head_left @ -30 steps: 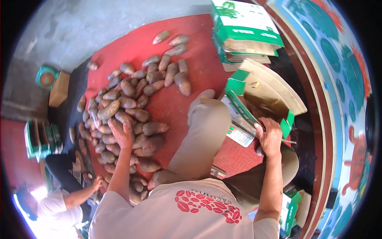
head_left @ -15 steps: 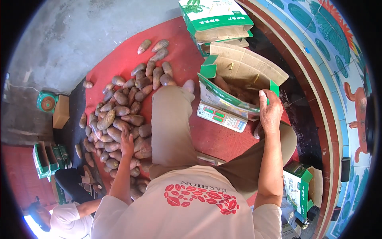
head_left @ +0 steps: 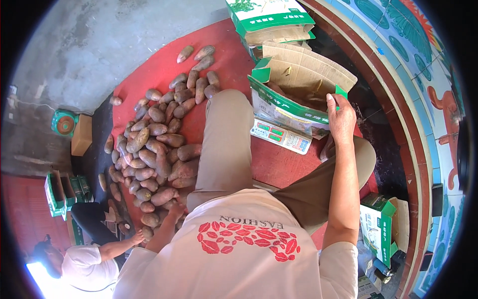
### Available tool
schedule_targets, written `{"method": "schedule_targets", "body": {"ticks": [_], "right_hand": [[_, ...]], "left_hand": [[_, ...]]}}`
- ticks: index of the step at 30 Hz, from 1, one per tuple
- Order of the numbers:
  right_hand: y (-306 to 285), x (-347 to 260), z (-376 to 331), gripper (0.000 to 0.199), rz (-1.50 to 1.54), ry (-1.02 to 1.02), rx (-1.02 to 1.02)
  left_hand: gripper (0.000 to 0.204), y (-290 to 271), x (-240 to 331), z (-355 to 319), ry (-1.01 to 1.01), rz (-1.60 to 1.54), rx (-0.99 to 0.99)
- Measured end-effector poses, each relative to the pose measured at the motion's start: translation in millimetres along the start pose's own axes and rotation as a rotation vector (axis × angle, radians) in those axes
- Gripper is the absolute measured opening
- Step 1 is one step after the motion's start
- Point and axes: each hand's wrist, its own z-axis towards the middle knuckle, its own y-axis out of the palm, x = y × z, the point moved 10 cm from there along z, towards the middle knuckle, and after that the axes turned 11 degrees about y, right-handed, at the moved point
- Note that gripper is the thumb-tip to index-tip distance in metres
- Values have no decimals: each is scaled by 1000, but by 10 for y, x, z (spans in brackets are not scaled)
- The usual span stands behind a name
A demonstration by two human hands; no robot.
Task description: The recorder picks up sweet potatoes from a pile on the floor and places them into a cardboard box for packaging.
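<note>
My right hand [head_left: 342, 119] grips the right corner of an open green-and-white cardboard box [head_left: 289, 107], by its green side flap. Brown tubers [head_left: 281, 90] lie inside, mostly in shadow. The box rests tilted on a white digital scale [head_left: 280, 137] with a lit green and red display. My left hand [head_left: 174, 212] reaches low into the near edge of a large pile of long, brown-purple tubers [head_left: 149, 130], beside my thigh. Its fingers are mostly hidden among the tubers, so whether it holds one does not show.
The pile spreads over a red mat [head_left: 226, 47]. More green-and-white boxes [head_left: 271, 25] are stacked beyond the open one. Another open box [head_left: 381, 226] stands at right near the tiled wall [head_left: 398, 45]. At lower left sits a co-worker [head_left: 89, 264], one hand [head_left: 137, 238] near the tubers.
My left hand has moved from the middle of the pile down to its near edge. My right hand stays at the box corner. The co-worker's hand has come toward the tubers.
</note>
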Motion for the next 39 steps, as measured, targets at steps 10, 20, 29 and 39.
{"method": "schedule_targets", "body": {"ticks": [10, 20, 29, 39], "right_hand": [[365, -187, -33, 21, 39, -55, -81], [535, -401, -142, 16, -58, -224, -163], [451, -106, 52, 21, -124, -136, -199], [33, 706, 551, 25, 123, 105, -200]], "left_hand": [[47, 821, -1062, 636, 224, 144, 16], [70, 227, 356, -278, -151, 2, 67], [76, 153, 367, -98, -153, 1, 10], [76, 116, 387, 142, -82, 76, -46]]}}
